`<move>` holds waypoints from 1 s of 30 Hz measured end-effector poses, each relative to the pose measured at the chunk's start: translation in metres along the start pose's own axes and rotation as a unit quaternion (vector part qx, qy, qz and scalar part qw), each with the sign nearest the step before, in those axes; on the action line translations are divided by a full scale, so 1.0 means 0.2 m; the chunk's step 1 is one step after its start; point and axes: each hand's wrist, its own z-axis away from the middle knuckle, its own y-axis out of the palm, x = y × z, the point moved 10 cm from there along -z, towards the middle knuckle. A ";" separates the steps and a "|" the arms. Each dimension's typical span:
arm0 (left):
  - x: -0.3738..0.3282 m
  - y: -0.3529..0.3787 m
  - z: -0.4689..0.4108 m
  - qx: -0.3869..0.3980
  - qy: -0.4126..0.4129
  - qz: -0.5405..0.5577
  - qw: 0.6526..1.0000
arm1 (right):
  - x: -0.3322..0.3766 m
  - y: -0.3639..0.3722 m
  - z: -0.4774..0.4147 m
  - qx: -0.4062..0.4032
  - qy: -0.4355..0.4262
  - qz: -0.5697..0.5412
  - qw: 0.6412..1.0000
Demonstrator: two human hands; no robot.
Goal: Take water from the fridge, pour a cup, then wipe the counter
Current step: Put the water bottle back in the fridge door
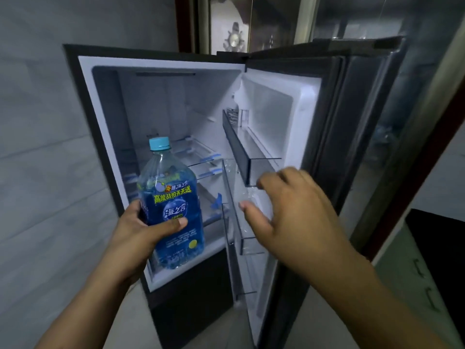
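Observation:
A big clear water bottle (171, 197) with a blue label and a light blue cap is upright in front of the open fridge (105, 102). My left hand (143, 233) grips it around the label, thumb across the front. My right hand (284, 207) is spread in the air, fingers apart and holding nothing, just in front of the open fridge door (297, 117) and its shelves. The fridge compartment behind the bottle shows bare glass shelves.
The door swings out to the right, its dark shelf rail (239, 144) jutting toward me. A grey tiled wall (37, 147) lies to the left. A dark counter (437, 238) and cabinet with handles stand at the lower right. A glass cabinet rises behind the fridge.

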 end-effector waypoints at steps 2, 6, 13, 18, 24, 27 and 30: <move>0.01 0.00 -0.03 0.002 -0.005 -0.005 1.000 | 0.03 -0.04 -0.14 -0.033 0.000 -0.025 0.999; 0.01 -0.01 -0.13 0.004 -0.009 -0.002 1.000 | -0.05 0.17 -0.47 0.038 0.045 0.071 0.996; 0.08 -0.08 -0.46 0.024 -0.034 -0.005 0.999 | -0.35 0.30 -0.52 0.127 0.085 0.230 0.961; 0.13 -0.04 -0.73 0.070 -0.047 -0.036 0.996 | -0.58 0.23 -0.47 0.105 0.108 0.258 0.954; 0.21 0.09 -0.99 0.130 -0.054 -0.029 0.990 | -0.86 0.23 -0.49 0.141 0.190 0.274 0.932; 0.28 0.16 -1.10 0.131 -0.063 -0.023 0.989 | -0.93 0.36 -0.64 0.171 0.203 0.246 0.932; 0.32 0.23 -1.20 0.119 -0.060 -0.024 0.991 | -0.92 0.56 -0.89 0.183 0.171 0.180 0.951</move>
